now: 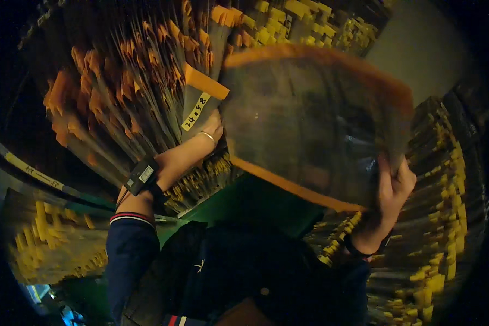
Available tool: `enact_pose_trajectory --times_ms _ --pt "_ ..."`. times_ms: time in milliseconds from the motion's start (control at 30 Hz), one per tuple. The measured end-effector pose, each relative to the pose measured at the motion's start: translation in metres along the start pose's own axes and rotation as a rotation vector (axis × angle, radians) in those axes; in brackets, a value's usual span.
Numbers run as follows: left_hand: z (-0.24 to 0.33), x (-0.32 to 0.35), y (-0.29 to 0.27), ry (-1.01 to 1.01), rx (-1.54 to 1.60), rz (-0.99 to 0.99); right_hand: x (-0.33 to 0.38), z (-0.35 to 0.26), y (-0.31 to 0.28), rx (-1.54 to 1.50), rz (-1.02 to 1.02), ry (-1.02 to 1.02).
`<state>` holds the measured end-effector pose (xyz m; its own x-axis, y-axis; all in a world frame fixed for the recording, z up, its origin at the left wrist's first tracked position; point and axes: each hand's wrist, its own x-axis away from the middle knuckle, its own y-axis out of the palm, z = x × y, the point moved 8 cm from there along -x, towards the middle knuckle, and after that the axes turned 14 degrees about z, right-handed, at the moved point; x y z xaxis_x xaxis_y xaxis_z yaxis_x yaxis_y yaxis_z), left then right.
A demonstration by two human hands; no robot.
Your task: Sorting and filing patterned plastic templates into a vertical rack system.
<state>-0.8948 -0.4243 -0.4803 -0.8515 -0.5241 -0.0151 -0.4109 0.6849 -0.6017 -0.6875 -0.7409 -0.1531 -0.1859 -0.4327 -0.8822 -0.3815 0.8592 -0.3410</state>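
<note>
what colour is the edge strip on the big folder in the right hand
Orange, on the dark folder; the head view shows it.

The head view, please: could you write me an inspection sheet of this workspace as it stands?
Surface: green shelf ledge below the racks.
Job's things: large dark sleeve with orange edging, blurred, held up at its lower right corner; orange-tabbed sleeves packed upright in the rack.
Clutter: nothing seen.
Grippers: left hand reaches into the orange-tabbed row, fingers hidden among the sleeves; right hand grips the large sleeve.
Cables: nothing seen; a wrist-worn device sits on the left forearm.
Surroundings: yellow-tabbed sleeves at right, more at top and lower left; dim light.
</note>
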Motion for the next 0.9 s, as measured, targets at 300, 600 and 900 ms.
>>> enact_pose_trajectory --times_ms 300,600,900 --pt "0.004 0.008 -0.003 0.172 -0.086 -0.152 0.072 0.016 0.063 0.152 0.421 -0.248" --pt "-0.011 0.028 -0.045 -0.004 0.195 0.154 0.141 0.025 0.385 -0.025 -0.224 0.183" --pt "0.019 0.023 0.012 -0.010 0.023 0.183 0.112 0.007 0.368 -0.188 -0.260 0.205"
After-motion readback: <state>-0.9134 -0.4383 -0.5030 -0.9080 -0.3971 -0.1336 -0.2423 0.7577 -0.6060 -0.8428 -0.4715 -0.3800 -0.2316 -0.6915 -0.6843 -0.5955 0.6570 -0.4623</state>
